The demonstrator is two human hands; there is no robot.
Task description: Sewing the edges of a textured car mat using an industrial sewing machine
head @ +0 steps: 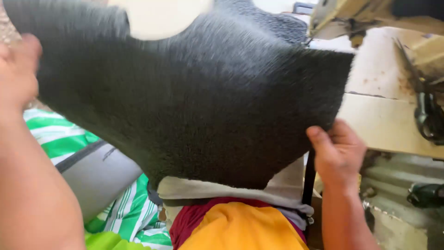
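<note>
A large piece of dark grey fuzzy fabric fills most of the view, held up in front of me. My left hand grips its upper left edge, thumb on top. My right hand pinches its lower right corner between thumb and fingers. Below the fabric lie a pale grey cloth and folded red and orange-yellow cloth.
A green and white striped sack and a grey roll lie at lower left. A worn cream sewing-machine table stands at right with black scissors on it. Part of a sewing machine shows at the top right.
</note>
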